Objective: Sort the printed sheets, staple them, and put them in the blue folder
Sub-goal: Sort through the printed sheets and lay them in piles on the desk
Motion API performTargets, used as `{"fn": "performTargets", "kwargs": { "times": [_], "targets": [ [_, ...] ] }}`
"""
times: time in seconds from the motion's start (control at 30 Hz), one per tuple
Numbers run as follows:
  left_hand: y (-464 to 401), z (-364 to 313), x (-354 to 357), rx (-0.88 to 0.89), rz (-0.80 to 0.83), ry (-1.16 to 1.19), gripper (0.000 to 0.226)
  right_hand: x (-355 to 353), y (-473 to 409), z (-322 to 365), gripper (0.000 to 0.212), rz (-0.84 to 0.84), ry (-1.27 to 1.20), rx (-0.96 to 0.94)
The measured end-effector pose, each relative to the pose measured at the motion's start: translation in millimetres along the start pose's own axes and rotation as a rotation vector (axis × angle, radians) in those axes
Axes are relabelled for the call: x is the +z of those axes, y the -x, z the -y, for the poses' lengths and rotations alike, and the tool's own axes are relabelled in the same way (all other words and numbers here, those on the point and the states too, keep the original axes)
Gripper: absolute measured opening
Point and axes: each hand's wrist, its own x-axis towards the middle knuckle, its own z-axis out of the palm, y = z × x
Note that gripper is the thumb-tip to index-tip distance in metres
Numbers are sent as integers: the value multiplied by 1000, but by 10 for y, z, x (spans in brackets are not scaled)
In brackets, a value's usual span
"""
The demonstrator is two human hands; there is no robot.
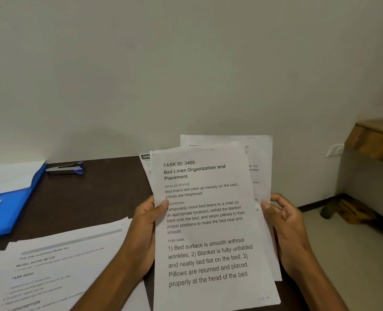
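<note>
I hold a fanned bundle of printed sheets [208, 221] upright above the dark table [100, 194]. The front sheet reads "TASK ID: 3409, Bed Linen Organization and Placement". My left hand [145, 223] grips the bundle's left edge, thumb on the front sheet. My right hand [284, 225] pinches the right edge of the rear sheets. More printed sheets [58, 268] lie flat on the table at the lower left. The open blue folder [11, 198] lies at the far left with white paper on it. A stapler [65, 169] sits by the wall beside the folder.
A pale wall rises right behind the table. To the right, beyond the table's edge, stands wooden furniture [374, 142] over a light floor, with a wall socket [334, 150] next to it. A dark object shows at the left frame edge.
</note>
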Motion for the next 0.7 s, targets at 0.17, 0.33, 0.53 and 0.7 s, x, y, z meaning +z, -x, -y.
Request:
{"fn": "performTargets", "kwargs": {
  "times": [0.17,0.33,0.53,0.7],
  "targets": [
    [-3,-5,-13,59,-20,-15,34,28,25,4,16,-18,66,-30],
    [0,0,1,75,-3,-44,35,47,37,14,14,-2,91,-51],
    [-5,13,11,46,18,-84,34,99,70,20,16,92,123,-68],
    [5,3,6,36,-10,-65,32,126,79,6,22,80,118,-113]
  ]
}}
